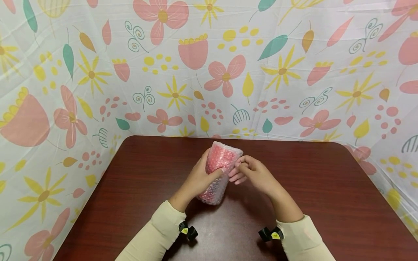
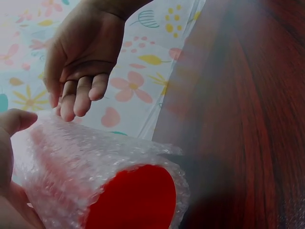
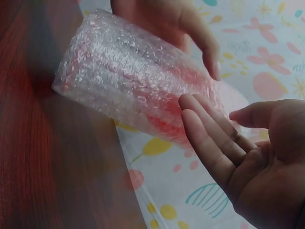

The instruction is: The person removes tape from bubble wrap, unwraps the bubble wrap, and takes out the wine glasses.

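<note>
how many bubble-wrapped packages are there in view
1: the bubble-wrapped package, gripped by the left hand over the table, with the right hand beside it. All three views show this same one.

A glossy, dark reddish-brown wood-grain table point(image 1: 326, 188) fills much of the head view's lower half; its far corners, at centre left and centre right, are rounded; a pale sheen shows at lower centre

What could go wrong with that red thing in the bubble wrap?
The left hand holds the red thing tilted, and the bubble wrap looks shiny, so it might slip and bump the table. The right hand's fingers are near, maybe touching the bubble wrap, so a hard tug might tear it.
</note>
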A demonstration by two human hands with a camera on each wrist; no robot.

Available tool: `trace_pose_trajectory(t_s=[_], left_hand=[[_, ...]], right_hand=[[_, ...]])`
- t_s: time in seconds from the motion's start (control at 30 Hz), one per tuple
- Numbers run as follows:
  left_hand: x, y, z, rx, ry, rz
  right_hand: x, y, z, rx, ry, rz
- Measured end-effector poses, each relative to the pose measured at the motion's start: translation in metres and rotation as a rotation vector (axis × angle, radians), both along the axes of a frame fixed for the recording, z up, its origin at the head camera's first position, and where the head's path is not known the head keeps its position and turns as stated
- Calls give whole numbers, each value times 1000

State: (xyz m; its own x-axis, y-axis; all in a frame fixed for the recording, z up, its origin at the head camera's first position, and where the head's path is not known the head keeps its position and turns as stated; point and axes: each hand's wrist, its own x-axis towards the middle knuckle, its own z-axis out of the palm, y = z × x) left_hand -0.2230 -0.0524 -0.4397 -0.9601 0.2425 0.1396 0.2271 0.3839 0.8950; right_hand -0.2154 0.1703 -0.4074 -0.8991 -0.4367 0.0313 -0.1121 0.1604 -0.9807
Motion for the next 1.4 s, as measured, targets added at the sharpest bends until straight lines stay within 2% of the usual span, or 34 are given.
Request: trace_pose_trajectory(t_s=[0.1,0.33,0.7,0.8,0.9,1.0,1.17,1.4], left_hand=[[0,-1,0,1,10,2],[1,-1,0,13,-14,55],[-1,0,0,71,-11,99],[-1,0,0,85,0,99],[0,0,0,94,2,102],[0,1,0,99,3,102],[1,2,1,91,8,111],[1,2,1,70,8,120]], right_hand=[[1,1,1,4,-6,-9],[0,3,0,34,-5,-26],[1,4,0,30,4,5],[0,5,1,65,22,-10],[1,5,3,114,33,-62],[1,6,3,122,35,-87],[0,6,2,87,49,-63],[0,5,1,96,53,-75]])
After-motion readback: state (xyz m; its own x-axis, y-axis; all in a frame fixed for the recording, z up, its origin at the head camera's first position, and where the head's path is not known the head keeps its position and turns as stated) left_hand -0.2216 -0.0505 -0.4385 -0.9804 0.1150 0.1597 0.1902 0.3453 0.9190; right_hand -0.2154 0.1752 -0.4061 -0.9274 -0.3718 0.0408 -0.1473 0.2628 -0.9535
